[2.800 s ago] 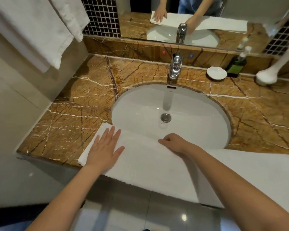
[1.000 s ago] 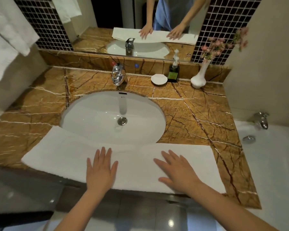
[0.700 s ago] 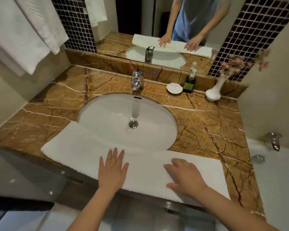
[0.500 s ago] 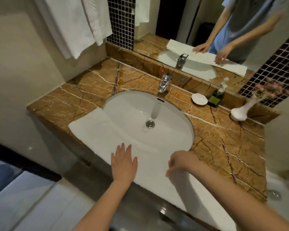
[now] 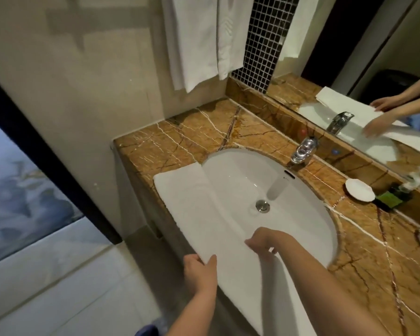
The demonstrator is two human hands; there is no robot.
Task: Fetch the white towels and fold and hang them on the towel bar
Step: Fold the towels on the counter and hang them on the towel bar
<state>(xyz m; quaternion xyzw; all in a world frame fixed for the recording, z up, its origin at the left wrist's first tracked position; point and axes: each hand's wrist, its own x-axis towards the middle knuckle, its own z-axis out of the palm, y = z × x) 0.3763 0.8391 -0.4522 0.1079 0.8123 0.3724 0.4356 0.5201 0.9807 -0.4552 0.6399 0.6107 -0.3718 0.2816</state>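
Towel [image 5: 192, 202]: long white strip, flat along the front edge of the counter [image 5: 180, 141]. It overlaps the sink [image 5: 289, 190] rim from about 9 o'clock round to 5 o'clock of the basin. Far end lies flat at 9 o'clock; the other end runs out of frame bottom right, under the right forearm.

Left hand [image 5: 199, 270]: at 7 o'clock of the basin, on the towel's front long edge. Thumb on top, fingers tucked under the edge and hidden, so a pinch on the cloth. Forearm comes up from bottom centre.

Right hand [image 5: 264, 241]: at 6 o'clock, on the basin-side long edge. Knuckles up, fingers curled down and clamped on the cloth. Forearm crosses over the towel from bottom right.

Hands are near each other, not touching.

Hung towels [image 5: 199, 40]: on the wall at 11 o'clock, above the counter's back-left corner. Faucet [image 5: 303, 150] at 1 o'clock. Soap dish [image 5: 359, 189] and green bottle [image 5: 388, 198] at 3 o'clock, by the backsplash.
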